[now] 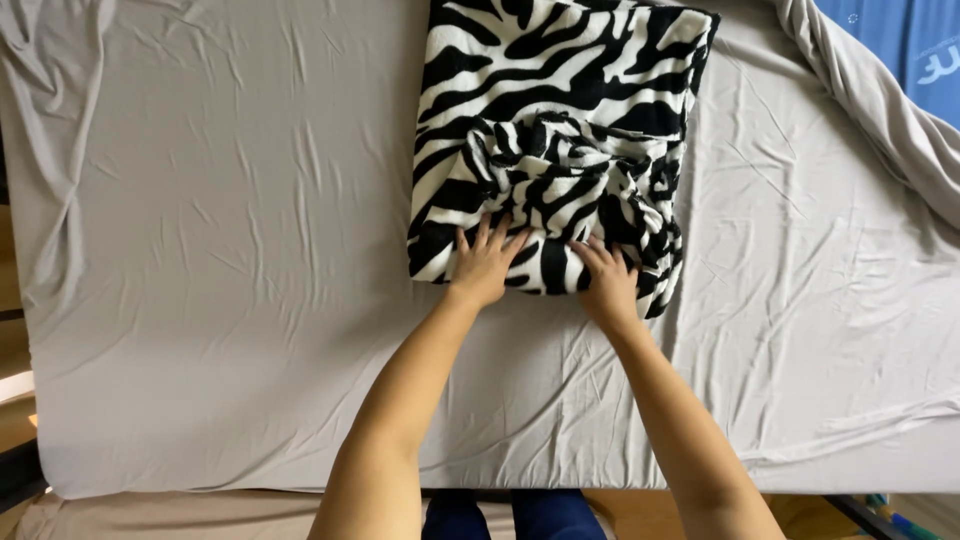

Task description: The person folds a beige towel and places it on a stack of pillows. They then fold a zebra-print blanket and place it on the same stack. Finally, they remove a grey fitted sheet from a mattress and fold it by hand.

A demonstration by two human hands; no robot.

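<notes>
I see a grey sheet [220, 300] spread wide under both arms, with a blue cover [915, 45] far off beyond my right hand. The folded zebra blanket [560, 120] lies ahead of both hands. My left hand [485, 265] and right hand [608, 282] press flat, fingers spread, on its near edge.

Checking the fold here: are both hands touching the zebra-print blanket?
Touching. The head view shows the left hand and the right hand lying flat on the near edge of the zebra-print blanket, with no gap.
</notes>
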